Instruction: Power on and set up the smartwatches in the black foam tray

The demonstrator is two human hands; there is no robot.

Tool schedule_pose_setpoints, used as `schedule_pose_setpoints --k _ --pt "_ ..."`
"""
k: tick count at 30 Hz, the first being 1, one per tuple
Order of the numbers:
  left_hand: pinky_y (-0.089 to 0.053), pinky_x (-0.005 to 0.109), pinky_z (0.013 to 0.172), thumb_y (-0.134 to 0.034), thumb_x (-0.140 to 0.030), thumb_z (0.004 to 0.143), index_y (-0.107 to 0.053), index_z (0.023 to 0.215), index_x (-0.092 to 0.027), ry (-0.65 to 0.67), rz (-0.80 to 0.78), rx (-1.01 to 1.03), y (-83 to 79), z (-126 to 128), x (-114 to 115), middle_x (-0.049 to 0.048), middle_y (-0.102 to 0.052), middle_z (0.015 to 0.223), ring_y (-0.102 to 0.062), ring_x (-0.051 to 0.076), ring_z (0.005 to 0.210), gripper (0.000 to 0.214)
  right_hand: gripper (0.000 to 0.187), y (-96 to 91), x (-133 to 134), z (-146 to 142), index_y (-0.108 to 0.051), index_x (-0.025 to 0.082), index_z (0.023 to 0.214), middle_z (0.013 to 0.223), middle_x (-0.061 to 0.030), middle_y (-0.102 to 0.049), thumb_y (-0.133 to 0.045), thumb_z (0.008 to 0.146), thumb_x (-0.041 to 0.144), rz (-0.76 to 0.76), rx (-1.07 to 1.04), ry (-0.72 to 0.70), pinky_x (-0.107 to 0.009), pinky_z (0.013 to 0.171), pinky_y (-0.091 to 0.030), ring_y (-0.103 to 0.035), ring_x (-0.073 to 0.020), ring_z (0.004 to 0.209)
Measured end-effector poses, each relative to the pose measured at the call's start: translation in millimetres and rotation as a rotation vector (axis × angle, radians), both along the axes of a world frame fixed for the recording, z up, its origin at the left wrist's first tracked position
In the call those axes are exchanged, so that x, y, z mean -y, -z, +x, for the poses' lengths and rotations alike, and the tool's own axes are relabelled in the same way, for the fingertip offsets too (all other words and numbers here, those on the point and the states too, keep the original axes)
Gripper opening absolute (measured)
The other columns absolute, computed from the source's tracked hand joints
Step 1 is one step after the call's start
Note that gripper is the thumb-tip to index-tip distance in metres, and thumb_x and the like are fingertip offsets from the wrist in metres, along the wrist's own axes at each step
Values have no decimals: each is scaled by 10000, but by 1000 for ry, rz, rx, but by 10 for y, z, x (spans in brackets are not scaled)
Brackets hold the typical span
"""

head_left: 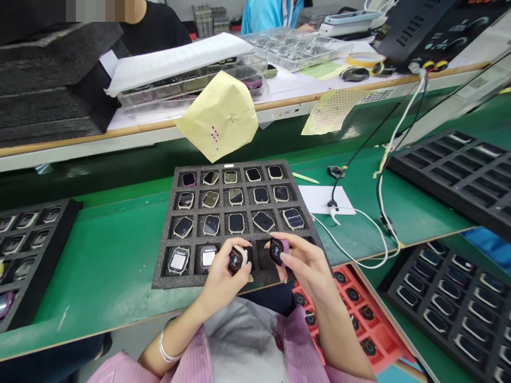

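A black foam tray (165, 266) with several smartwatch bodies in its pockets lies on the green bench in front of me. My left hand (221, 279) is closed around a cream-cased watch body (236, 259), its dark screen facing up. My right hand (307, 263) pinches a purple-cased watch body (277, 250) just to the right of it. Both hands hover over the tray's near row, where two pockets by the hands are open and two lit watches (179, 260) sit at the left.
More black trays of watches lie at the left edge (24, 239) and the lower right (451, 303). A red tray (355, 314) sits below the bench edge. White cables (383, 159) trail across the right. A yellow sticker sheet (219, 114) hangs above the tray. Other people sit behind the far bench.
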State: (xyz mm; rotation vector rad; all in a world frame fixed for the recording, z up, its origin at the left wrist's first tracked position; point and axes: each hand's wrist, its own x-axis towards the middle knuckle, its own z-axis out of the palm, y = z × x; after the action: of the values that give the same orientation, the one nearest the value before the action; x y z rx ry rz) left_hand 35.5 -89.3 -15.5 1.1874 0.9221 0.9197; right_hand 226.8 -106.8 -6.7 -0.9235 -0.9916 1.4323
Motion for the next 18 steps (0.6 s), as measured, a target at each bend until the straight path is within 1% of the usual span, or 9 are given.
schedule_pose_setpoints --k 2,4,6,7,10,14,18 --pt "-367 140 419 -602 -222 852 -506 1121 -233 8 -28 12 -6 6 -7 -58 -454 749 -366 25 457 286 330 -11 -5 -6 -663 235 1184 752 -21 -676 -687 855 229 -2 5 0 -213 465 -503 -587 -113 502" --pt "-436 153 455 -636 -227 832 -473 1197 -262 19 -59 59 -10 15 -20 -51 -479 777 -455 47 506 401 373 -32 -12 -13 -629 239 1235 895 -53 -696 -673 864 228 2 7 -8 -228 489 -522 -613 -121 537" --pt "-499 180 503 -678 -229 800 -439 1257 -284 35 -78 128 -9 19 -37 -31 -518 836 -548 93 621 519 395 -54 -20 -17 -593 242 1273 1040 -88 -683 -648 882 245 11 8 -31 -245 505 -536 -645 -139 583" --pt "-518 194 517 -686 -235 793 -433 1272 -285 46 -82 170 -6 18 -46 -14 -541 879 -577 117 681 544 391 -63 -23 -19 -583 240 1280 1076 -99 -675 -633 892 256 16 8 -45 -251 506 -539 -657 -149 599" --pt "-557 236 562 -615 -270 849 -454 1275 -260 70 -91 292 12 0 -67 42 -589 1004 -616 162 800 455 345 -69 -33 -18 -585 228 1248 1098 -112 -668 -606 908 276 14 7 -59 -252 494 -538 -669 -160 609" --pt "-578 300 721 -513 -241 907 -480 1277 -243 86 -130 365 46 -31 -70 72 -616 1080 -635 194 931 372 303 -55 -44 -18 -590 223 1204 1074 -102 -670 -593 906 279 -17 -21 -29 -244 464 -528 -658 -151 577" --pt "-571 308 743 -480 -218 916 -489 1281 -240 101 -156 377 63 -37 -67 85 -624 1103 -641 217 982 366 359 -50 -47 -27 -559 203 1264 995 -104 -699 -566 908 252 -57 -39 -18 -230 447 -511 -654 -144 544"
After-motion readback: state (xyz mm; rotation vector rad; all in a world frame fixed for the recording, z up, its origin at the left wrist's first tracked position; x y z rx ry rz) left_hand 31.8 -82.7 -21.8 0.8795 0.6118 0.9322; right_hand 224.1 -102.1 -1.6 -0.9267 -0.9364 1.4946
